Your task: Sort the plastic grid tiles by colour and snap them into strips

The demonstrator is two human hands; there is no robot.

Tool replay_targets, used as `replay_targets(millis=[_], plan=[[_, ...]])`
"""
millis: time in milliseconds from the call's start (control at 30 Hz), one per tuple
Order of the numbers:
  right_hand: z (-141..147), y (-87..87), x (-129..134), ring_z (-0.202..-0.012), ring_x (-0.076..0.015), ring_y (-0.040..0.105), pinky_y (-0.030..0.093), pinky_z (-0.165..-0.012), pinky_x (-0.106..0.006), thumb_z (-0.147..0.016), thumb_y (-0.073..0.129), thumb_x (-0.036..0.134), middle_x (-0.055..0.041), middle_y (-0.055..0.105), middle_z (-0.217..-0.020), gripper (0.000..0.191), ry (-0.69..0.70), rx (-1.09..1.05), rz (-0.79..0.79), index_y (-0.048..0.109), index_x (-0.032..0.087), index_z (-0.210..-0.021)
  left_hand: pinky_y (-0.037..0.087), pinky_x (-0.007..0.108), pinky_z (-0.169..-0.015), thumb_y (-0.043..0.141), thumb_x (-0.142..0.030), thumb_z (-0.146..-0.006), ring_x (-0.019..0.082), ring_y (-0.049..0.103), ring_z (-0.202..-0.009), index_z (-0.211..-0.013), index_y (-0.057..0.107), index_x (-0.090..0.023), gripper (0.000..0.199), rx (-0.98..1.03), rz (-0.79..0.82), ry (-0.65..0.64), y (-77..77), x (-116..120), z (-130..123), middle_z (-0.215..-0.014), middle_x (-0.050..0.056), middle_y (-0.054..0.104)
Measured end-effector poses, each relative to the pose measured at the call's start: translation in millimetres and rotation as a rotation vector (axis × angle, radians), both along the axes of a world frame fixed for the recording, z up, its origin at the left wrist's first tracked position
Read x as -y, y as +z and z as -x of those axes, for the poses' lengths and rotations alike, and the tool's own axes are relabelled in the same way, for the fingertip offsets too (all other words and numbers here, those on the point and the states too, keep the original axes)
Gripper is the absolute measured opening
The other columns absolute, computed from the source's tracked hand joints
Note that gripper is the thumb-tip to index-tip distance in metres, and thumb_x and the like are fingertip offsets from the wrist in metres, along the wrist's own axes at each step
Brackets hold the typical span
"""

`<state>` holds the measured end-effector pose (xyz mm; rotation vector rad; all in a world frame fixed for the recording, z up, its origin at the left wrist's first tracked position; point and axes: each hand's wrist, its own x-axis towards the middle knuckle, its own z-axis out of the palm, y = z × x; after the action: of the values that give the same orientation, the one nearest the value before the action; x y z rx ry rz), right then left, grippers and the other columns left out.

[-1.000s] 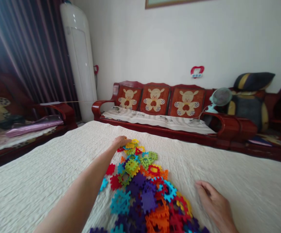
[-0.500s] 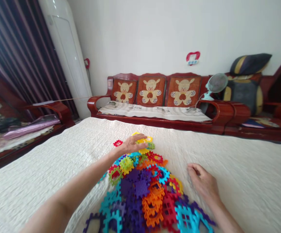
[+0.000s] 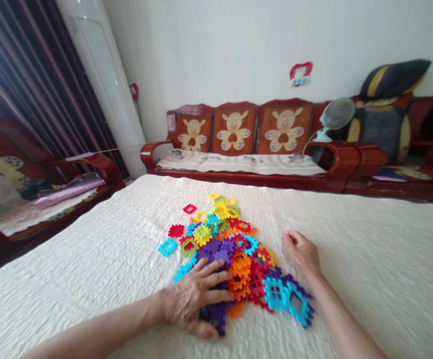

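A heap of plastic interlocking tiles with notched edges runs down the middle of the white quilted cover. My left hand (image 3: 197, 296) lies spread on the near part of the heap, fingers apart, over purple tiles (image 3: 216, 248) and reaching the orange tiles (image 3: 241, 264). To the right of the heap, my right hand (image 3: 302, 253) rests on the cover, fingers curled in and nothing seen in them. Between that hand and the heap's near right end lie turquoise window tiles (image 3: 275, 293). Red tiles (image 3: 256, 280) sit beside the orange ones.
Yellow and green tiles (image 3: 222, 211) make up the far end of the heap. A red tile (image 3: 176, 230) and a turquoise frame tile (image 3: 167, 247) lie apart on the left. Beyond the quilted cover (image 3: 366, 239) stands a wooden sofa (image 3: 345, 162) with a small fan (image 3: 336, 114).
My left hand has come back from the far end of the heap to its near part. My right hand stays curled beside the heap. The view has shifted slightly.
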<state>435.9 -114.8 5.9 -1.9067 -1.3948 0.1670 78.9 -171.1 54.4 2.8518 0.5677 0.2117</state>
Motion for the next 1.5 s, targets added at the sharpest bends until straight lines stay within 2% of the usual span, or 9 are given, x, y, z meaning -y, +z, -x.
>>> replay_targets(millis=[133, 367, 467, 600, 767, 900, 1133, 1367, 1500], plan=[[-0.9, -0.8, -0.2, -0.082, -0.0210, 0.066, 0.046, -0.073, -0.028, -0.081, 0.041, 0.045, -0.0066, 0.074, -0.089, 0.039, 0.011, 0.004, -0.025, 0.069, 0.021, -0.093, 0.024, 0.064, -0.108, 0.054, -0.071, -0.073, 0.040, 0.025, -0.139, -0.135, 0.049, -0.032, 0.074, 0.003, -0.093, 0.011, -2.8, -24.7, -24.8, -0.150, 0.008, 0.039], [-4.3, -5.5, -2.3, -0.083, -0.0217, 0.067, 0.047, -0.075, -0.029, -0.081, 0.044, 0.046, -0.0037, 0.073, -0.087, 0.035, 0.000, 0.007, -0.020, 0.069, 0.025, -0.092, 0.030, 0.055, -0.107, 0.054, -0.070, -0.073, 0.037, 0.032, -0.136, -0.128, 0.056, -0.028, 0.069, 0.094, -0.179, 0.031, -9.6, -79.9, -64.4, -0.146, 0.009, 0.044], [-4.0, -4.5, -2.5, -0.081, -0.0217, 0.067, 0.047, -0.075, -0.030, -0.080, 0.045, 0.046, -0.0033, 0.073, -0.084, 0.034, 0.006, -0.007, -0.021, 0.069, 0.025, -0.090, 0.032, 0.054, -0.106, 0.052, -0.065, -0.079, 0.035, 0.037, -0.133, -0.124, 0.059, -0.025, 0.061, 0.142, -0.224, 0.142, -6.6, -95.7, -73.9, -0.142, 0.011, 0.047], [-2.3, -1.5, -1.8, -0.081, -0.0217, 0.067, 0.047, -0.074, -0.030, -0.080, 0.044, 0.046, -0.0036, 0.073, -0.085, 0.035, 0.005, -0.013, -0.012, 0.069, 0.024, -0.090, 0.036, 0.052, -0.102, 0.044, -0.051, -0.089, 0.032, 0.042, -0.129, -0.123, 0.058, -0.020, 0.048, 0.269, -0.297, 0.331, 4.3, -81.6, -88.3, -0.135, 0.015, 0.052], [-1.1, 1.4, -0.1, -0.083, -0.0222, 0.067, 0.047, -0.074, -0.030, -0.080, 0.042, 0.045, -0.0057, 0.074, -0.091, 0.038, 0.019, 0.000, 0.004, 0.069, 0.023, -0.092, 0.039, 0.049, -0.099, 0.039, -0.067, -0.084, 0.032, 0.039, -0.131, -0.131, 0.050, -0.022, 0.066, 0.274, -0.340, -0.004, 14.8, -22.8, -121.6, -0.139, 0.013, 0.049], [-2.3, 1.8, 1.3, -0.082, -0.0215, 0.067, 0.048, -0.073, -0.030, -0.078, 0.043, 0.047, -0.0053, 0.074, -0.092, 0.039, 0.024, -0.054, -0.019, 0.070, 0.023, -0.093, 0.040, 0.047, -0.098, 0.040, -0.070, -0.082, 0.032, 0.041, -0.128, -0.131, 0.049, -0.022, 0.069, 0.231, -0.411, -0.145, 7.1, -3.1, -152.7, -0.137, 0.012, 0.049], [-2.5, 4.1, -0.7, -0.082, -0.0216, 0.067, 0.049, -0.075, -0.030, -0.076, 0.043, 0.049, -0.0049, 0.074, -0.091, 0.042, -0.036, -0.114, -0.018, 0.071, 0.022, -0.090, 0.045, 0.040, -0.084, 0.039, -0.068, -0.083, 0.027, 0.055, -0.100, -0.112, 0.058, -0.019, 0.060, 0.131, -0.436, -0.117, -17.2, -21.3, -175.3, -0.111, 0.011, 0.057], [-1.8, 5.1, 1.5, -0.072, -0.0200, 0.066, 0.047, -0.068, -0.028, -0.076, 0.044, 0.048, -0.0024, 0.074, -0.079, 0.038, -0.011, -0.089, -0.039, 0.071, 0.023, -0.087, 0.043, 0.040, -0.082, 0.049, -0.048, -0.085, 0.026, 0.053, -0.095, -0.098, 0.060, -0.016, 0.037, -0.019, -0.476, -0.034, 0.2, -66.4, -159.0, -0.102, 0.011, 0.057], [-0.6, 6.0, 2.4, -0.068, -0.0200, 0.065, 0.047, -0.065, -0.028, -0.077, 0.045, 0.049, -0.0029, 0.073, -0.076, 0.038, 0.000, -0.096, -0.051, 0.070, 0.023, -0.086, 0.042, 0.043, -0.089, 0.058, -0.044, -0.081, 0.028, 0.052, -0.104, -0.106, 0.061, -0.017, 0.038, 0.026, -0.385, 0.149, 10.3, -95.7, -148.0, -0.106, 0.012, 0.059]])
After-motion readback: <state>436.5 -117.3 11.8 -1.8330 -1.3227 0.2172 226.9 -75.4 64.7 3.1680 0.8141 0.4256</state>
